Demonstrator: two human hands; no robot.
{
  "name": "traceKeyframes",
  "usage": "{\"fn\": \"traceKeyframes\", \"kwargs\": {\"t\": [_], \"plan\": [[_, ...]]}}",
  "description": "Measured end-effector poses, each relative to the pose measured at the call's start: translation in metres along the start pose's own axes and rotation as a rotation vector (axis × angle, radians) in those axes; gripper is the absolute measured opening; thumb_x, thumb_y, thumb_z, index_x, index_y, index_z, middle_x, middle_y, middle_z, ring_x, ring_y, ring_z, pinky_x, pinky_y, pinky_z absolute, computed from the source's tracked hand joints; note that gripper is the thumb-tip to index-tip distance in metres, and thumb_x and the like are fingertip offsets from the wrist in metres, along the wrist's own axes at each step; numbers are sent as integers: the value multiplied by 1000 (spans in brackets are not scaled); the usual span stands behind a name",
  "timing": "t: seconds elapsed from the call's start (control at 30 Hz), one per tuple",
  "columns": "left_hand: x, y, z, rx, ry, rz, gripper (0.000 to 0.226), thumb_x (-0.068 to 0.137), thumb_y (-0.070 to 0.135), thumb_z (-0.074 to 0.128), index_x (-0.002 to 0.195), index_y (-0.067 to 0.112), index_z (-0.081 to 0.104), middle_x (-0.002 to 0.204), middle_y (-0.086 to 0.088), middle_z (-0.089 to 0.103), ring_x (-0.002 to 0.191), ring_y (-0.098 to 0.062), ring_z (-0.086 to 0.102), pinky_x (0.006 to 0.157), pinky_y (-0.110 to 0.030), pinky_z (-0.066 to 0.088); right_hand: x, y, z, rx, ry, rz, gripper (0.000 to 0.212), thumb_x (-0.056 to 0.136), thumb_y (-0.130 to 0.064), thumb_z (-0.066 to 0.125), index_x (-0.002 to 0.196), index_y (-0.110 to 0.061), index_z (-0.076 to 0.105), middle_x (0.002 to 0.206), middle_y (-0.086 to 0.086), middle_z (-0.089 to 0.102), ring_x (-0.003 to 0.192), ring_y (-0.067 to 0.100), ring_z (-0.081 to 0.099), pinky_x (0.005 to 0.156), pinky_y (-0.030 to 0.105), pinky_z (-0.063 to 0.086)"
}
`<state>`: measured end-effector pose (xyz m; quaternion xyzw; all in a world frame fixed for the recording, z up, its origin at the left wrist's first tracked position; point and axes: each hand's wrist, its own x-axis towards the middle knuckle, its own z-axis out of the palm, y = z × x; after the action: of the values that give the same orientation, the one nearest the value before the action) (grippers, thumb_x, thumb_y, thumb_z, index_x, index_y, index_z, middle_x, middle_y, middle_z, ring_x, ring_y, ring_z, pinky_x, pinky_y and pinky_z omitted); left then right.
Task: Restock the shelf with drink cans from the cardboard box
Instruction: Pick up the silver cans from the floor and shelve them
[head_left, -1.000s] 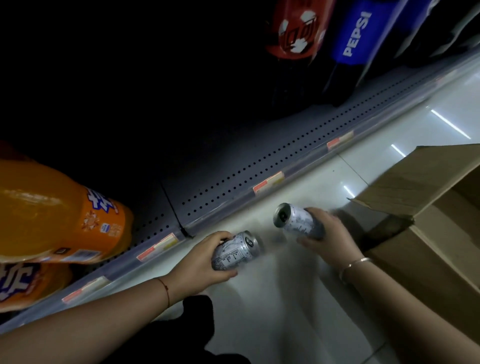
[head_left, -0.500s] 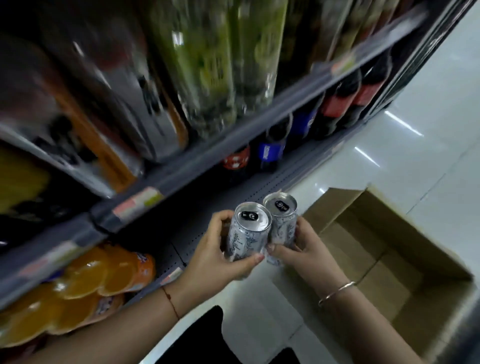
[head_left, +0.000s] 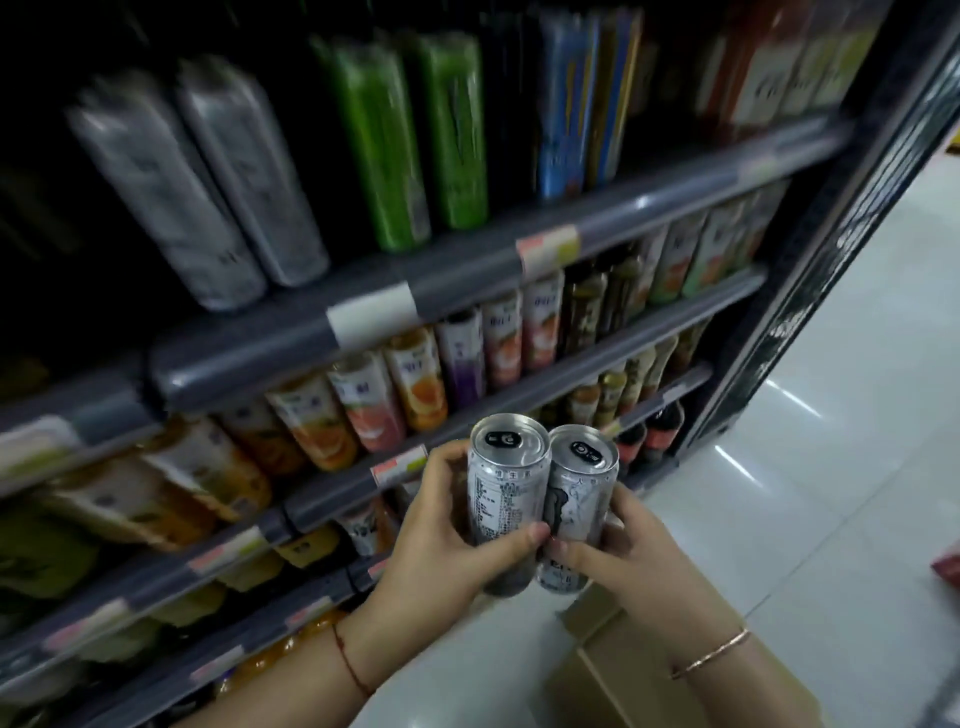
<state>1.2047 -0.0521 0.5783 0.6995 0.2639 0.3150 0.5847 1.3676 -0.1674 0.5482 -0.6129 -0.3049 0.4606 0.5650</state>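
Two slim silver drink cans stand upright and side by side, touching, in front of the shelf. My left hand (head_left: 441, 540) is wrapped around the left can (head_left: 504, 483). The right can (head_left: 579, 493) is gripped low down by my right hand (head_left: 628, 556). Both tops with their pull tabs face up. The cardboard box (head_left: 623, 670) lies on the floor just below my right wrist, mostly hidden by my arms. Tall silver cans (head_left: 208, 192) like these stand on an upper shelf (head_left: 467, 280) at the left, blurred.
The grey shelving holds green cans (head_left: 410, 135), blue cans (head_left: 576, 104) and rows of juice bottles (head_left: 415, 384) on lower levels. A dark upright frame (head_left: 831, 249) ends the shelving at the right. White tiled floor (head_left: 831, 493) lies to the right, with a red object (head_left: 948, 569) at the edge.
Both hands have risen from the floor near the bottom shelf, turned the cans upright and brought them together. The view has swung up to the higher shelves.
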Motion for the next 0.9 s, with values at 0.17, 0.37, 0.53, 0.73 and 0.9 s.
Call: {"fn": "traceKeyframes", "kwargs": {"t": [0.17,0.37,0.53,0.73,0.9], "plan": [[12,86,1,-20,57,91,63,64,40,86,114,35,48,117,15,64,109,-5,63,87,-25,54,-16,-100,-10,-100,-34,-158,59,58,-33,88,111,-39,62,112,-8,73,102,12,69,82,30,58],[53,150,10,-7,105,196,61,65,40,84,115,36,49,113,18,65,103,-1,65,81,-19,54,-3,-170,-21,-114,39,-292,65,61,-35,88,118,-37,57,115,-8,71,105,13,68,84,43,58],[102,172,29,-16,125,215,62,67,37,83,118,32,48,114,12,65,102,0,64,81,-21,54,29,-201,-44,-106,123,-366,73,52,-50,89,117,-42,56,115,-13,70,107,6,66,88,34,53],[186,171,68,-43,136,187,59,72,31,83,119,33,47,111,14,64,96,8,62,76,-13,52,90,-231,-100,-195,189,-395,70,53,-55,86,116,-45,57,114,-17,69,106,2,65,92,36,52],[262,163,114,-45,152,189,58,74,20,82,117,35,47,104,15,64,90,10,62,69,-5,48,153,-250,-161,-222,256,-418,70,59,-50,85,122,-42,54,116,-14,69,108,8,64,94,44,52]]}}
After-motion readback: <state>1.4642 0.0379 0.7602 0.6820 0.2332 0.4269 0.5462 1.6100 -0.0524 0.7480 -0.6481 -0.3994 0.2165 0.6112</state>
